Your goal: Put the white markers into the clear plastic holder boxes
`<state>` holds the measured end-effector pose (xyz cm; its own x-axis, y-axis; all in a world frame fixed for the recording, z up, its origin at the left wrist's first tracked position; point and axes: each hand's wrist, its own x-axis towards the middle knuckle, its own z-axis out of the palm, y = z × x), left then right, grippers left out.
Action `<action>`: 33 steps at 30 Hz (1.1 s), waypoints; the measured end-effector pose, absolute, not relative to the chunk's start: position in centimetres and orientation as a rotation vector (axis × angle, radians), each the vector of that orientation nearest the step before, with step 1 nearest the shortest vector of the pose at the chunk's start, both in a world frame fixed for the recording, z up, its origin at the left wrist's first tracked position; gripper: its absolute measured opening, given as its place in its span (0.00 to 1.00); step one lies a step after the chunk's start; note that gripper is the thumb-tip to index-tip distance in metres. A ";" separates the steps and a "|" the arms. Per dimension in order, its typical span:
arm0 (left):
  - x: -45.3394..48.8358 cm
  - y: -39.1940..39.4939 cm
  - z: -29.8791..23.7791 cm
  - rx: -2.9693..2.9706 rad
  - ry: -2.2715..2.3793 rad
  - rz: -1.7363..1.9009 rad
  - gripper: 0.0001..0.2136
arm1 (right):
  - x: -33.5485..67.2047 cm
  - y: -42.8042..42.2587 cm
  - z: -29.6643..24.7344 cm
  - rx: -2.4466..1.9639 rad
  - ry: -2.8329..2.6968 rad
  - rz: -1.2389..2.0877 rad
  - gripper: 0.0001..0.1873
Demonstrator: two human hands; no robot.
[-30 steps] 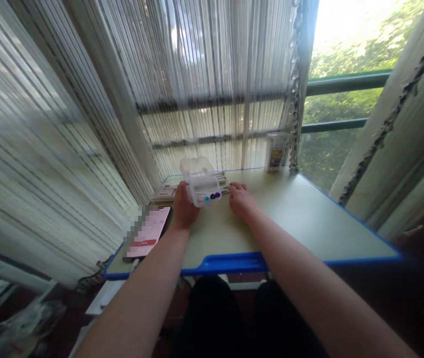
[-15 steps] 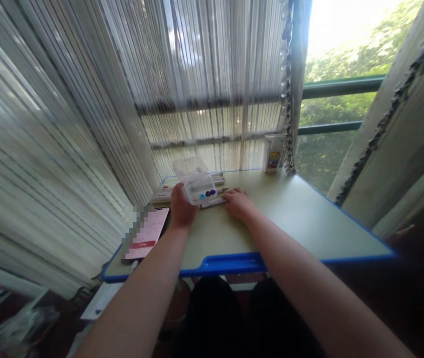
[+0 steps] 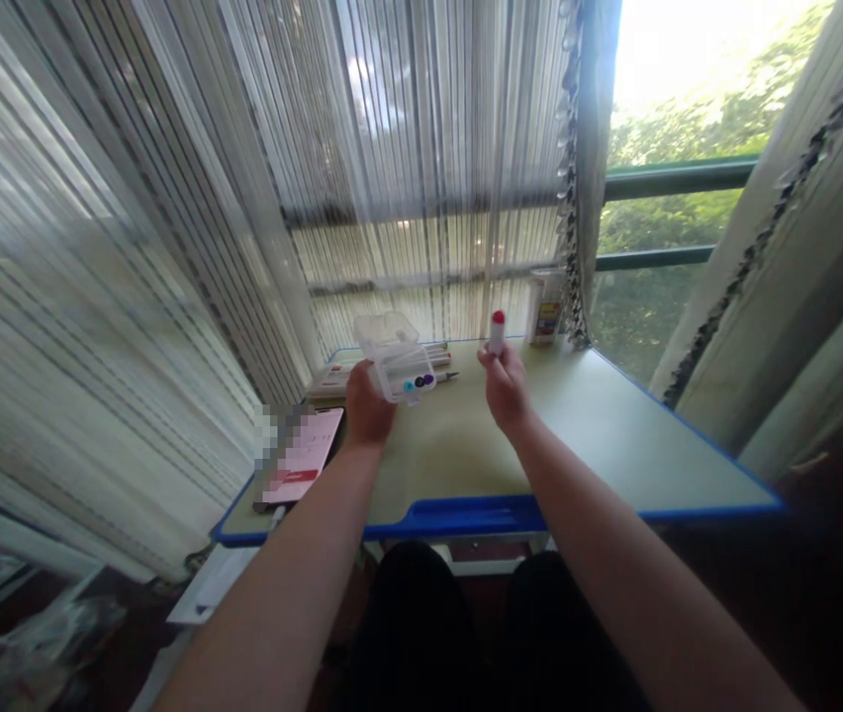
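My left hand (image 3: 367,407) grips a clear plastic marker case (image 3: 396,358) with its lid hinged open; several marker ends show at its near side, among them blue and purple caps. My right hand (image 3: 505,386) is raised above the pale green desk (image 3: 577,435), its fingers closed round a white marker with a red cap (image 3: 497,331) that stands upright. More markers (image 3: 442,356) lie on the desk behind the case.
A phone with a lit pink screen (image 3: 301,459) lies at the desk's left front corner. A small printed box (image 3: 544,306) stands at the back by the window. Striped sheer curtains hang behind and to the left. The desk has a blue front rim (image 3: 466,516).
My right hand has picked a red-capped marker off the desk beside the case and lifted it upright, moving right and up. My left hand still holds the open case.
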<state>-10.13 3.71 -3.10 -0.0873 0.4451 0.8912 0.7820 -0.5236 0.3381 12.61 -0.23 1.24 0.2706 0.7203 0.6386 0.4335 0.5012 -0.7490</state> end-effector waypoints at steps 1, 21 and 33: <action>-10.1 3.7 -3.1 -1.901 -1.320 -1.638 0.19 | 12.3 -0.4 1.4 -0.991 -1.311 0.309 0.13; -9.2 3.2 -2.5 -2.017 -1.154 -1.478 0.14 | 9.9 -4.2 2.2 -0.714 -1.658 0.544 0.13; -9.4 3.2 -2.3 -2.035 -1.225 -1.448 0.15 | 9.3 -4.0 1.9 -0.762 -1.616 0.648 0.15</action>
<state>-9.38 3.22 -2.32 0.1004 0.4404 0.8922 0.8069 -0.5607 0.1860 9.32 -3.95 1.95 -0.1113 0.7738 0.6236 0.1286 0.6334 -0.7631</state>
